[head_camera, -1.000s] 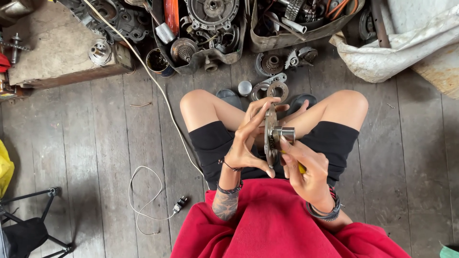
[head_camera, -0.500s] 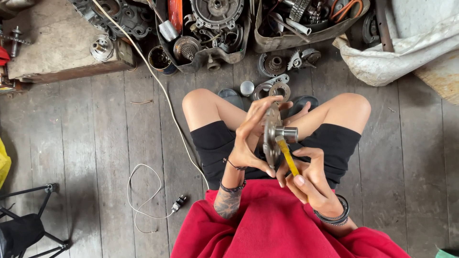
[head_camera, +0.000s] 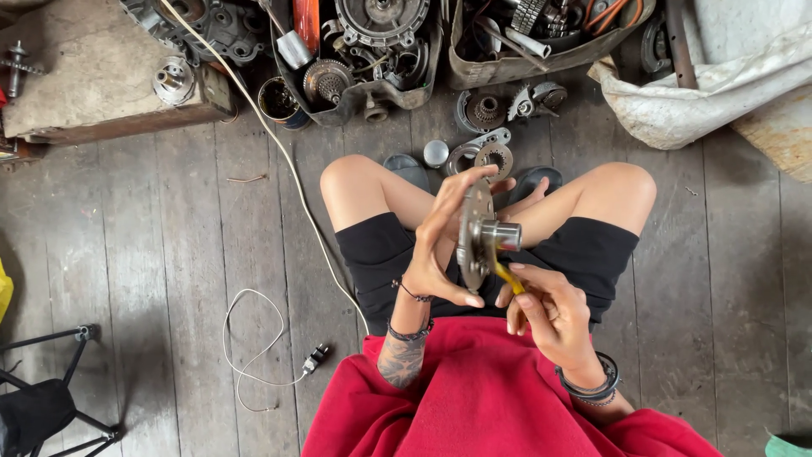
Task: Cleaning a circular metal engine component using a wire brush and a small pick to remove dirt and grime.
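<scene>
A round metal disc w/ a short cylindrical hub (head_camera: 479, 237) is being held edge-up over the person's lap, between the crossed knees. The left hand (head_camera: 444, 245) is wrapping it from the far side, fingers closed around the rim, thumb at the bottom edge. The right hand (head_camera: 545, 309) is sitting just beside & below the hub, fingers closed on a yellow-handled tool (head_camera: 507, 276), its tip touching the disc near the hub. Person is sitting on a grey plank floor (head_camera: 144, 245). A white cable (head_camera: 254, 338) is trailing across the boards to the left of the legs. Trays of engine parts (head_camera: 372, 51) are lying along the floor's far edge, w/ loose gears (head_camera: 491, 156) near the feet.
</scene>
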